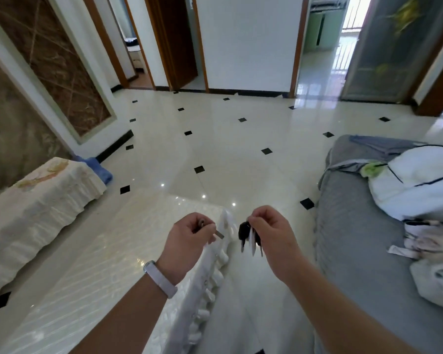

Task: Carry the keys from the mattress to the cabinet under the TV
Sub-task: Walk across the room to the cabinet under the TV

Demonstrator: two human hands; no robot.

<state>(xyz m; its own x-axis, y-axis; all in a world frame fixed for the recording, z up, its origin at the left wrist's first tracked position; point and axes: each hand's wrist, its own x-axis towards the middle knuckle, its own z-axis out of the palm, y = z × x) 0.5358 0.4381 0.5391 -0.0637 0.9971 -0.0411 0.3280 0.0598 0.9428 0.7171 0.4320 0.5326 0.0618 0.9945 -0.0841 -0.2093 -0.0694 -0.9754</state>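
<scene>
Both hands' fingers pinch keys – left hand one key, right hand a blurred bunch

The floor under me is glossy cream tile dotted with small black diamond insets. The keys in my right hand are a black bunch with one white tag; the single key in my left hand is silver-grey. My wristband is pale lilac-white. The mattress is shiny white with a fine ribbed pattern. The sofa cover is plain grey, and the pillow on it is white with dark navy piping. The wall panel is brown, crossed by thin diagonal lines.
</scene>
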